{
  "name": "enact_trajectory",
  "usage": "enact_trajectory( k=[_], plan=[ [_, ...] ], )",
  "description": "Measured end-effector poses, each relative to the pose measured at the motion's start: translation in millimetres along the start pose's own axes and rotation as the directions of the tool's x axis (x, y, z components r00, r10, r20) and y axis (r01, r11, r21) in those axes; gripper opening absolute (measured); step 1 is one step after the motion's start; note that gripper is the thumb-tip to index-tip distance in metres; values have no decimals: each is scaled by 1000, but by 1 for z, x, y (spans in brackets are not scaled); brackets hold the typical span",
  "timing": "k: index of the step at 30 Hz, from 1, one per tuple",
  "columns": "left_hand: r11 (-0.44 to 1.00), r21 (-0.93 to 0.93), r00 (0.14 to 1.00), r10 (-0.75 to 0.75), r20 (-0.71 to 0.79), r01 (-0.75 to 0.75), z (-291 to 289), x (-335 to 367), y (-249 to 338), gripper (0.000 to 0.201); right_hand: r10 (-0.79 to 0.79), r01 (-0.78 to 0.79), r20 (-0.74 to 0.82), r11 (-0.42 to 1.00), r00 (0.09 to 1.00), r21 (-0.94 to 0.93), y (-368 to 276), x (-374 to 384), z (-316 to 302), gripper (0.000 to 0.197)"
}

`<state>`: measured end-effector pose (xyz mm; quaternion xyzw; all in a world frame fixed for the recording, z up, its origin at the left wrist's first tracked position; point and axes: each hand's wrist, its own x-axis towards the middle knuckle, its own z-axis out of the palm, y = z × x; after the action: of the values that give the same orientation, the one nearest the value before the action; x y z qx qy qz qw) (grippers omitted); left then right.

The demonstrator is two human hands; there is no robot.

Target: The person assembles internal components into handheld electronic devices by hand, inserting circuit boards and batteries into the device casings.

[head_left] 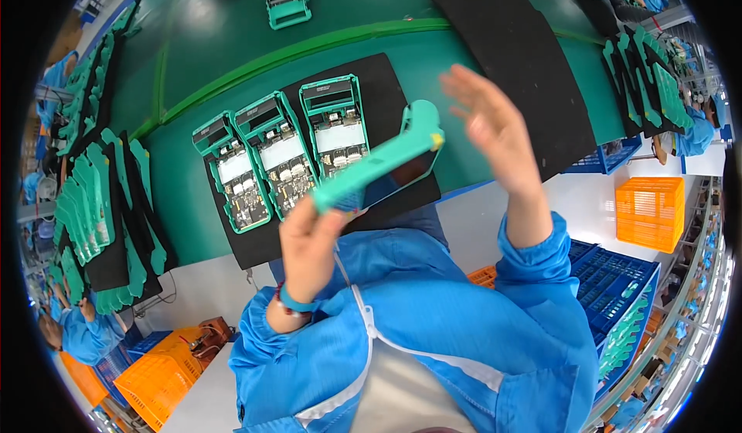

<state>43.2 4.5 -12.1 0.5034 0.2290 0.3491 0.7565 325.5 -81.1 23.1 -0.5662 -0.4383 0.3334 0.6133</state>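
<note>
My left hand (308, 241) is closed on the lower end of a green plastic device housing (382, 160). The housing is tilted above the near edge of the bench, with its long side facing up and a small yellow mark near its far end. Off to the right of that end is my right hand (498, 135), stretched out and holding nothing, its fingertips blurred. Three green-framed device units (234, 172) (277, 151) (334, 136) with exposed circuit boards lie side by side on a black mat (384, 85), left of the held housing.
Another green-framed unit (290, 14) lies farther back on the green bench (209, 39). A second black mat (514, 54) extends at right. Rows of green housings (85, 201) stand at left. Orange crates (649, 213) (158, 383) and a blue crate (618, 282) sit below bench level. Other people work nearby.
</note>
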Motion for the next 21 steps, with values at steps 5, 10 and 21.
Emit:
enact_trajectory(
  k=[5,10,21],
  plan=[
    [784,-577,968,-244,54,230,-20,-5,3,54,207,-204,38,976,978,-71,-22,-13,67,97],
    [513,-840,972,-228,65,176,-27,-22,-11,57,97,-92,13,974,995,-206,-42,-12,99,80],
    [576,-794,944,-329,-6,196,-33,-34,-18,43,-46,52,25,933,999,-355,-45,-23,105,80]
  ],
)
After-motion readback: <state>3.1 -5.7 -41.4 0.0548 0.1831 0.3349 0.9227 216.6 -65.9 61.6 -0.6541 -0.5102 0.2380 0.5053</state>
